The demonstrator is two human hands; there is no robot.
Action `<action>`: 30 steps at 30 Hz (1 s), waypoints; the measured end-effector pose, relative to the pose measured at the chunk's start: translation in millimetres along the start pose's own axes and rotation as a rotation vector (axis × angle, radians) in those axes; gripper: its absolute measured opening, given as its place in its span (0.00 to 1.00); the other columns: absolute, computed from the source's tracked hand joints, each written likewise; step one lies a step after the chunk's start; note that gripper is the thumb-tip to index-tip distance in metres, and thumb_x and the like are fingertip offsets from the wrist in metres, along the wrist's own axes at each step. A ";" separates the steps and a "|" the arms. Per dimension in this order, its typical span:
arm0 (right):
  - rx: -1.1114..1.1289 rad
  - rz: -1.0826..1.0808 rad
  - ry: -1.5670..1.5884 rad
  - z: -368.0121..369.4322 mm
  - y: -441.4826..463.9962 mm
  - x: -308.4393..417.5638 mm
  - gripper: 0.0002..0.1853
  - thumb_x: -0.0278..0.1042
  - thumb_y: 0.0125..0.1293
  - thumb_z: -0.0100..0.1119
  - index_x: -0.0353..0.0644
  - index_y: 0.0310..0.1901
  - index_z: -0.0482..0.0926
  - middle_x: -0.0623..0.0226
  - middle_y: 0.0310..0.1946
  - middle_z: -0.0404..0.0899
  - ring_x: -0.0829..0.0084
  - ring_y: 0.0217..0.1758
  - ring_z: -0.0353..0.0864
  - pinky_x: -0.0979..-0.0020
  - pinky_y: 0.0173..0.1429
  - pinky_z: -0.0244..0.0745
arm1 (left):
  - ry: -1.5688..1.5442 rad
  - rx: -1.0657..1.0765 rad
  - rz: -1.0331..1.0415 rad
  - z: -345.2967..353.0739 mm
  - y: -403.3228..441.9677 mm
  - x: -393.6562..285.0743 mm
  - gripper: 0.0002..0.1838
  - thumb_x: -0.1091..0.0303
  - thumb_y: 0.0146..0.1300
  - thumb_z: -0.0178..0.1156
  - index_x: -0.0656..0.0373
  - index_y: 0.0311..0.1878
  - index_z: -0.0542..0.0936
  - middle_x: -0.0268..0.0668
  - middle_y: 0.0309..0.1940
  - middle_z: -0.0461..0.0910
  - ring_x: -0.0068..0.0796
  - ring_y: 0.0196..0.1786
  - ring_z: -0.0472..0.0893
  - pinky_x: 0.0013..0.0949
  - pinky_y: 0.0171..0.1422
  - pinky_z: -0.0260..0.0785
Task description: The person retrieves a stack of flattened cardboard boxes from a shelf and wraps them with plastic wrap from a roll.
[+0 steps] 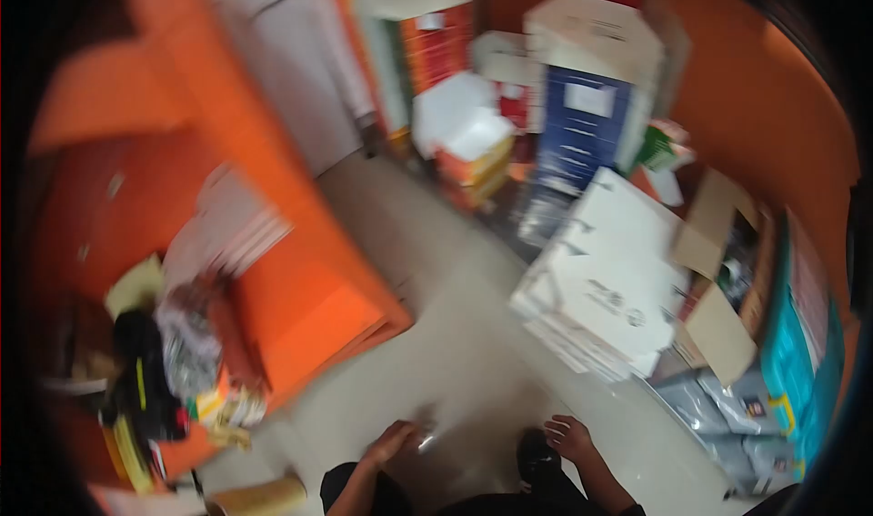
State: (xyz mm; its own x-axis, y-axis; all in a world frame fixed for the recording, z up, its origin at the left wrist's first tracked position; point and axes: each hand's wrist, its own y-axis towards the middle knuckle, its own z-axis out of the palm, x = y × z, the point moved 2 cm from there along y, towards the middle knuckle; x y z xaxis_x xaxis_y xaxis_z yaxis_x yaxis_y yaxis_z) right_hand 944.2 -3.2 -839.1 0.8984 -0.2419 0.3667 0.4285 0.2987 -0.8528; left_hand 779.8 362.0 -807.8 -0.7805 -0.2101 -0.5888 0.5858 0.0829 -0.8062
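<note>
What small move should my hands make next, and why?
I'd probably move your right hand toward the stack of flat white printed cardboard: that hand looks empty and is the nearer one, while a small, blurred, shiny thing shows beside your left hand.

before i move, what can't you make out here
Head view: left hand, motion blur hides whether its grip holds the shiny spot beside it.
Head view: cardboard box, its flaps and blur hide exactly what is inside.
Head view: blue box, lettering too blurred and small to read.
Head view: white stack, blur hides what its print says.
Head view: tan roll, lower part cut off by the bottom edge.
</note>
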 end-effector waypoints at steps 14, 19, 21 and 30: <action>0.511 -0.166 -0.942 219.8 -8.5 28.2 0.09 0.36 0.61 0.49 0.42 0.40 0.70 0.64 0.32 0.77 0.73 0.32 0.75 0.73 0.38 0.69 | 0.720 -0.546 0.048 -21.0 -215.2 45.9 0.33 0.39 0.58 0.47 0.62 0.52 0.68 0.51 0.47 0.73 0.48 0.50 0.73 0.42 0.55 0.64; 0.703 -0.963 -1.222 340.9 -5.0 29.6 0.17 0.33 0.58 0.55 0.38 0.47 0.66 0.59 0.38 0.74 0.67 0.41 0.74 0.67 0.46 0.69 | 0.581 -1.022 0.054 34.5 -324.9 49.7 0.31 0.42 0.59 0.51 0.64 0.50 0.70 0.51 0.43 0.75 0.48 0.47 0.75 0.41 0.54 0.66; 0.425 -1.723 -0.982 395.4 -32.4 33.4 0.30 0.32 0.55 0.61 0.34 0.55 0.58 0.51 0.51 0.64 0.60 0.54 0.67 0.59 0.58 0.62 | 0.344 -0.975 0.063 64.3 -357.2 39.5 0.27 0.48 0.59 0.55 0.64 0.49 0.71 0.49 0.44 0.75 0.46 0.50 0.74 0.37 0.56 0.65; 0.456 -1.681 -0.829 493.6 -47.7 71.4 0.36 0.36 0.55 0.62 0.26 0.59 0.54 0.43 0.48 0.69 0.49 0.51 0.72 0.61 0.55 0.66 | 0.589 -0.762 0.093 55.0 -392.9 -44.4 0.22 0.53 0.60 0.56 0.63 0.47 0.70 0.45 0.42 0.76 0.41 0.47 0.76 0.37 0.52 0.68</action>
State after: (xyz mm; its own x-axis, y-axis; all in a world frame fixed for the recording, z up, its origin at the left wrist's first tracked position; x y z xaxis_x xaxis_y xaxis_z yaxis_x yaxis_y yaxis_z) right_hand 1035.7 421.0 -588.7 -0.6439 -0.1036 0.7580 0.6366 0.4770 0.6060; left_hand 596.3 285.2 -461.7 -0.8437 0.3342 -0.4201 0.5143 0.7274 -0.4542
